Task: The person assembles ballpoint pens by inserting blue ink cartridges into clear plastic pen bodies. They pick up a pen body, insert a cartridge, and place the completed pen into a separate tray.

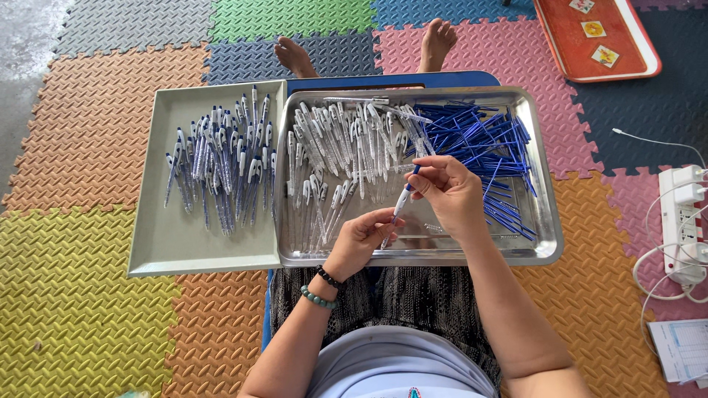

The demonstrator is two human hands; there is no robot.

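Note:
My left hand [363,237] pinches the lower end of a clear pen barrel [398,208] over the front of a steel tray [549,243]. My right hand [450,193] grips the same pen's upper end, where a blue refill shows at its tip. Inside the steel tray lie several empty clear pen barrels [335,158] on the left and a heap of blue refills [483,144] on the right. To the left, a grey flat tray [166,243] carries several assembled pens [221,166] in a pile.
Both trays rest on a blue board over my lap, above coloured foam floor mats [81,295]. My bare feet [295,57] show beyond the trays. An orange tray [601,66] sits far right; a white power strip [682,221] with cables and a paper sheet [682,350] lie at the right.

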